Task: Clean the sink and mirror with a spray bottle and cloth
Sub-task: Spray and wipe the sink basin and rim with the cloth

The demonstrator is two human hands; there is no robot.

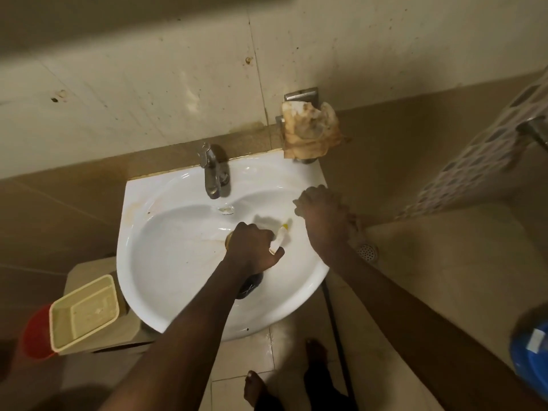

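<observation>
The bottle [281, 232], gripped by the left hand [252, 250], is best aimed at the sink's [166, 262] stains (right hand [323, 215] hangs curled, apparently empty).

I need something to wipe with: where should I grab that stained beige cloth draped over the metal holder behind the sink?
Pinch the beige cloth at its bunched top, coming from the front with the right hand, which is nearest. It hangs draped over the metal holder against the wall, so lifting up and forward should free it.
</observation>
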